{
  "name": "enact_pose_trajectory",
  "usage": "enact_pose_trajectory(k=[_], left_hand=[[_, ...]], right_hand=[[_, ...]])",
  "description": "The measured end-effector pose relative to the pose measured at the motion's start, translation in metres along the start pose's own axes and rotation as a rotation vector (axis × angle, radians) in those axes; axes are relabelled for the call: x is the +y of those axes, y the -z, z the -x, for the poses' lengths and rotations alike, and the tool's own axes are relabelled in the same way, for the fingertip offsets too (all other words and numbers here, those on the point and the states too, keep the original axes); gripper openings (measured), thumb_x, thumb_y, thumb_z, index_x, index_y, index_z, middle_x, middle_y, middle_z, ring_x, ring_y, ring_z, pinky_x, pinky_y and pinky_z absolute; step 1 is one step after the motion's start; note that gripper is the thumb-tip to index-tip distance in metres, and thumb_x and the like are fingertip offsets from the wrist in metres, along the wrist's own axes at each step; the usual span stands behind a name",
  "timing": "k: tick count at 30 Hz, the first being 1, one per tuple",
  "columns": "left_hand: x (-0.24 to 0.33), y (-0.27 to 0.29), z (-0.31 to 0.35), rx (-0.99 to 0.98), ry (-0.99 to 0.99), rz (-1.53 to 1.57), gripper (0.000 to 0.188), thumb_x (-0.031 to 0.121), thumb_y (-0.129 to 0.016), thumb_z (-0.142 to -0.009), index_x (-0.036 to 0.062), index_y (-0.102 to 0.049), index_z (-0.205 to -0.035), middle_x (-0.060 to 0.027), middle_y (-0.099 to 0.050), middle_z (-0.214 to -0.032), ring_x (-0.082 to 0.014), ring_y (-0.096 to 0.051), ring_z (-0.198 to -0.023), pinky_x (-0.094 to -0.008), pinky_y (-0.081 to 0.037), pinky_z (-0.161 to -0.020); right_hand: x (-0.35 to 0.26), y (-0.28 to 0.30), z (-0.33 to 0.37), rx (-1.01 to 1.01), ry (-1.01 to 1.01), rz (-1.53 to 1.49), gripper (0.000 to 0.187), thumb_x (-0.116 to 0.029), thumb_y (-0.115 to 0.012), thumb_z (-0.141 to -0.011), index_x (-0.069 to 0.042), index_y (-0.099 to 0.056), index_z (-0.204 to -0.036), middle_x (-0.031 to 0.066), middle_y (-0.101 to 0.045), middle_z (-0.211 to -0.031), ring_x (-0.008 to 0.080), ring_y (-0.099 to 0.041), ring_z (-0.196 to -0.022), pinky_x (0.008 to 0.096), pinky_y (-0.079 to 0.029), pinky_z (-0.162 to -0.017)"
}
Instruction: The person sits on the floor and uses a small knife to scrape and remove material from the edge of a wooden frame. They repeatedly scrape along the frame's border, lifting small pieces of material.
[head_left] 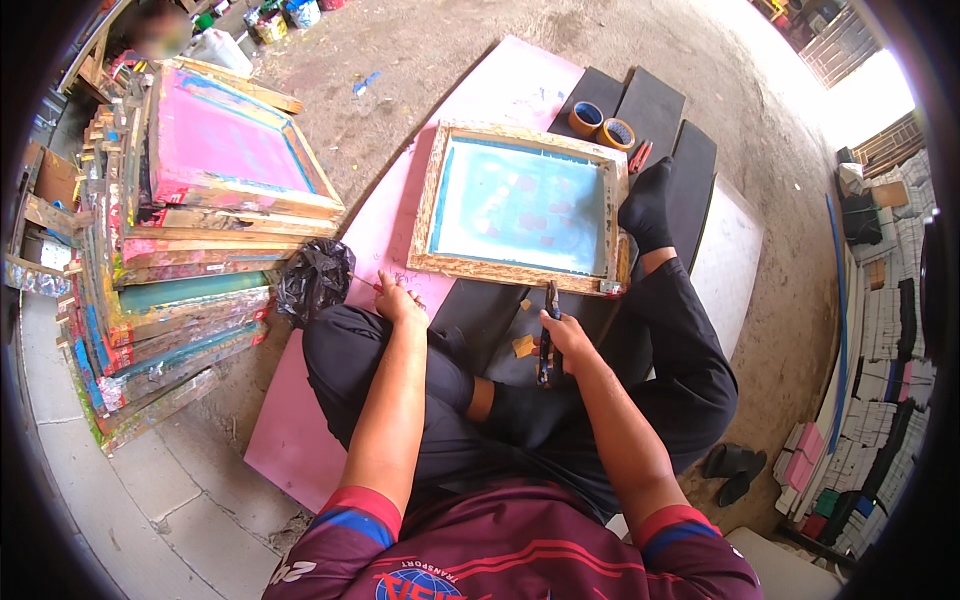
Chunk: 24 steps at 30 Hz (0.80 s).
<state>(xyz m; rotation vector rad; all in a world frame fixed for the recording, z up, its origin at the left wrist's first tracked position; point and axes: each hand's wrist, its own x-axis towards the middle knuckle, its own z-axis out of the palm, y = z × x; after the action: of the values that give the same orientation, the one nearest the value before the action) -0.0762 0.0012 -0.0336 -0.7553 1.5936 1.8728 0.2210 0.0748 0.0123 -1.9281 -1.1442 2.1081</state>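
My right hand (567, 342) is closed around a dark, worn pliers-like tool (546, 350), upright just below the frame. My left hand (401, 298) rests low over the pink sheet (388, 215), fingers partly stretched out. By its fingertips lies a thin reddish stick (364, 282); whether they touch it is unclear. A wooden screen-printing frame (513, 266) with a pale blue mesh (510, 210) lies flat before me, apart from both hands. Close to my left hand sits a crumpled black plastic bag (316, 280).
Stacked printing frames (190, 240) rise on the left, a pink one on top. Two tape rolls (600, 124) and a red-handled tool (640, 157) lie beyond the frame, near my socked foot (648, 205). Black boards (690, 180) spread underneath. Sandals (735, 470) lie at right.
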Motion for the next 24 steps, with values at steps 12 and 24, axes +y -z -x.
enact_pose_trajectory(k=[12,24], left_hand=[[-0.003,0.0,0.004,-0.04,-0.026,-0.024,0.038,0.048,-0.059,-0.101,0.0104,-0.057,-0.097,0.0016,-0.054,-0.078,-0.011,-0.045,-0.048,-0.0276,-0.032,-0.039],[-0.004,-0.001,0.007,-0.067,-0.053,-0.058,0.036,0.046,-0.057,-0.103,0.0099,-0.054,-0.099,0.0002,-0.053,-0.079,-0.0115,-0.044,-0.047,-0.0284,-0.032,-0.038]], right_hand=[[-0.016,-0.018,0.009,0.099,-0.122,-0.004,0.035,-0.035,-0.061,-0.101,-0.006,-0.053,-0.118,0.0116,-0.061,-0.081,0.0243,-0.06,-0.06,0.0491,-0.052,-0.056],[0.004,-0.018,0.003,0.135,-0.031,0.028,0.026,-0.035,-0.063,-0.099,-0.011,-0.056,-0.107,0.0062,-0.058,-0.074,0.0211,-0.057,-0.057,0.0446,-0.048,-0.052]])
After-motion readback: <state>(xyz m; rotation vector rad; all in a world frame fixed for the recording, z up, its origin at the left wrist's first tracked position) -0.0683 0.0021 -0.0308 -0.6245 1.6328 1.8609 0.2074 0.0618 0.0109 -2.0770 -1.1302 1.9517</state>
